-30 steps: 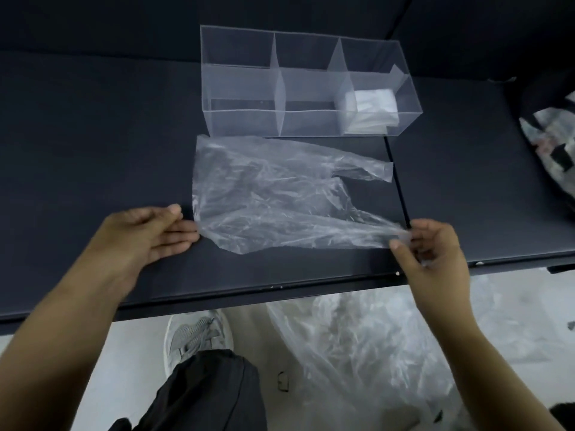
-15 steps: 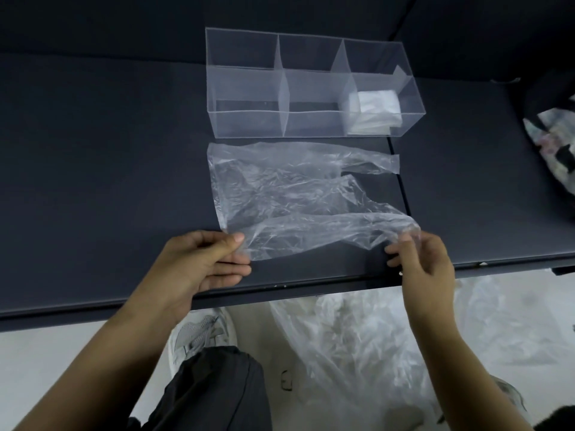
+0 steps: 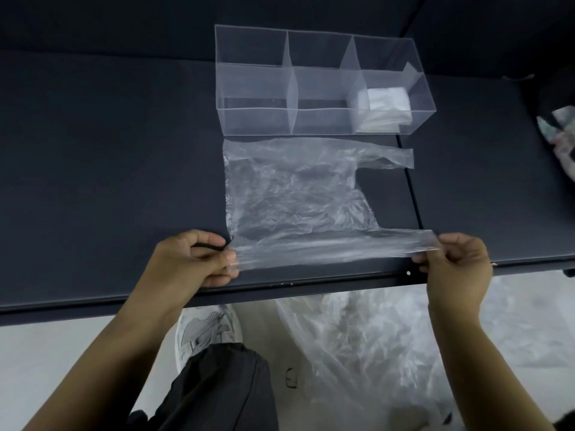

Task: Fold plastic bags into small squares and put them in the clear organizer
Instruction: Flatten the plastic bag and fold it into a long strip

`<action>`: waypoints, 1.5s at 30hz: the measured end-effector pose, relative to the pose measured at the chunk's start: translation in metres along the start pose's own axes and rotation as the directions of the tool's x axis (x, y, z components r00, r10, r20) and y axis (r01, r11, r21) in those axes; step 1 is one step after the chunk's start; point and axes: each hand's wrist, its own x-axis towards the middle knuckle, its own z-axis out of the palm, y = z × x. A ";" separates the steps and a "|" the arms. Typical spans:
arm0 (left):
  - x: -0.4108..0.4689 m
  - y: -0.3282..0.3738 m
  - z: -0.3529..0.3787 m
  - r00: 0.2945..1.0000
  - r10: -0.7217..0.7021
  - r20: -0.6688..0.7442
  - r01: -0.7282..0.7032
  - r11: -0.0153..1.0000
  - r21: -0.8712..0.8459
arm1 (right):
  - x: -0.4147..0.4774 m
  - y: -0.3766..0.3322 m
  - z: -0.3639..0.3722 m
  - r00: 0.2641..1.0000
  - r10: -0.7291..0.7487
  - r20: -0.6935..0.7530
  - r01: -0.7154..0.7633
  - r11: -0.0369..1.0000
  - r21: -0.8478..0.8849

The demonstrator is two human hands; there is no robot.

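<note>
A clear plastic bag (image 3: 298, 194) lies spread flat on the dark table (image 3: 109, 169), handles pointing right. My left hand (image 3: 193, 262) pinches its near left corner. My right hand (image 3: 454, 262) pinches the end of the near handle, and the near edge is stretched taut between the two hands. Behind the bag stands the clear organizer (image 3: 249, 88) with three compartments. A folded white bag square (image 3: 385, 108) sits in its right compartment; the other two hold nothing.
A heap of loose clear plastic bags (image 3: 389, 353) lies on the floor below the table's front edge. My grey shoe (image 3: 205, 331) and dark trouser leg show beneath. A patterned dark object (image 3: 560, 132) sits at the table's right edge.
The bag has been pulled flatter and its near edge stretched straight. Both hands moved nearer the front edge and apart, still gripping the corner and the handle.
</note>
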 end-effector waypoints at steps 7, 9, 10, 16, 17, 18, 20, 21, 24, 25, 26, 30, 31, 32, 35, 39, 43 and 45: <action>-0.009 -0.009 -0.005 0.998 0.056 0.032 -0.062 0.970 0.235 | -0.007 -0.003 -0.015 0.960 0.227 0.165 -0.261 0.939 0.226; -0.010 -0.008 -0.009 0.997 0.033 0.065 -0.050 0.955 0.292 | -0.004 -0.002 -0.025 0.929 0.243 0.278 -0.306 0.929 0.209; -0.010 -0.007 -0.011 0.997 0.018 0.078 -0.041 0.950 0.308 | -0.002 -0.001 -0.031 0.913 0.238 0.332 -0.313 0.930 0.192; -0.012 -0.003 -0.013 0.994 -0.072 0.077 0.064 0.993 0.098 | 0.018 -0.004 -0.053 0.702 0.275 0.657 -0.489 0.857 0.165; -0.012 -0.002 -0.012 0.994 -0.079 0.070 0.076 0.996 0.042 | 0.020 -0.005 -0.051 0.695 0.309 0.649 -0.520 0.840 0.157; -0.012 -0.002 -0.010 0.995 -0.079 0.055 0.079 0.997 -0.004 | 0.020 -0.007 -0.047 0.708 0.340 0.619 -0.524 0.841 0.137; -0.010 -0.004 -0.006 0.999 -0.053 -0.009 0.053 0.998 -0.046 | 0.017 -0.007 -0.038 0.782 0.360 0.509 -0.472 0.875 0.108; -0.009 -0.005 -0.002 0.999 -0.028 -0.046 0.026 0.999 -0.047 | 0.015 -0.006 -0.034 0.835 0.346 0.428 -0.425 0.900 0.102; -0.007 -0.010 0.006 0.990 0.058 -0.127 -0.061 0.998 -0.026 | 0.009 -0.004 -0.025 0.930 0.275 0.245 -0.296 0.953 0.055; -0.006 -0.011 0.007 0.986 0.078 -0.148 -0.081 0.997 -0.015 | 0.008 -0.003 -0.023 0.942 0.258 0.214 -0.274 0.961 0.047; -0.006 -0.012 0.008 0.982 0.096 -0.162 -0.099 0.995 -0.008 | 0.008 -0.002 -0.022 0.951 0.249 0.182 -0.261 0.964 0.043; -0.009 -0.018 0.005 0.972 0.167 -0.168 -0.158 0.985 0.067 | 0.007 0.002 -0.022 0.972 0.220 0.083 -0.225 0.973 0.055; -0.010 -0.020 0.005 0.968 0.186 -0.169 -0.171 0.980 0.101 | 0.007 0.002 -0.022 0.974 0.216 0.070 -0.220 0.974 0.056; -0.011 -0.020 0.005 0.964 0.202 -0.172 -0.181 0.975 0.126 | 0.007 0.002 -0.022 0.975 0.215 0.059 -0.218 0.974 0.059; -0.012 -0.021 0.005 0.957 0.229 -0.180 -0.202 0.967 0.157 | 0.007 0.003 -0.023 0.971 0.236 0.024 -0.237 0.964 0.118; -0.013 -0.020 0.005 0.959 0.224 -0.172 -0.189 0.963 0.194 | 0.006 0.004 -0.022 0.967 0.253 -0.012 -0.249 0.958 0.140; -0.015 -0.015 0.003 0.944 0.290 -0.157 -0.189 0.866 0.462 | 0.004 -0.001 -0.021 0.980 0.157 -0.124 -0.171 0.978 -0.117; -0.016 -0.010 0.003 0.874 0.447 -0.190 -0.239 0.737 0.633 | 0.001 -0.011 -0.014 0.991 -0.006 -0.134 -0.035 0.953 -0.301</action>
